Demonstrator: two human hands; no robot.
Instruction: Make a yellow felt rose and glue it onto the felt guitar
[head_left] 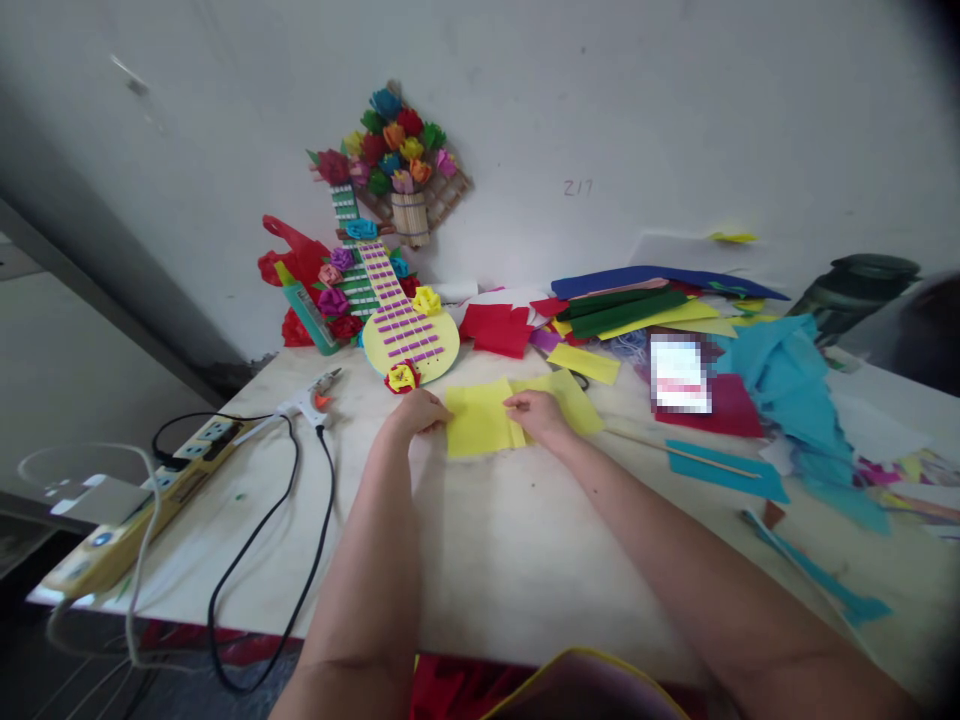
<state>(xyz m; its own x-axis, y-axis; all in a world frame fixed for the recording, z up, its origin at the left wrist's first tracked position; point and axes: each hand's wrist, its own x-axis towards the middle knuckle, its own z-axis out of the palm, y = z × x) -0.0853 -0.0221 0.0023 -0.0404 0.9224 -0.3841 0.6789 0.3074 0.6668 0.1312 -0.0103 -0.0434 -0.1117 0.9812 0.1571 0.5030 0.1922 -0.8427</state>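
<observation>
A creased piece of yellow crepe paper (484, 420) is stretched between my two hands, just above or on the table. My left hand (421, 412) pinches its left edge. Near its right edge, my right hand (538, 412) closes thumb and fingers on the paper. Behind and partly under the right hand lies another yellow paper piece (574, 395). Just beyond my left hand stands a guitar-shaped craft (412, 340) with purple strips and paper flowers. A thin wooden stick (690, 458) lies across a blue paper strip (720, 470) to the right.
On the left are a glue gun (311, 405), its black cable and a power strip (142, 510). A green glue bottle (311, 315) leans at the back. Coloured paper sheets (630, 305), a lit phone (679, 374) and crumpled blue paper (787, 390) lie at the right.
</observation>
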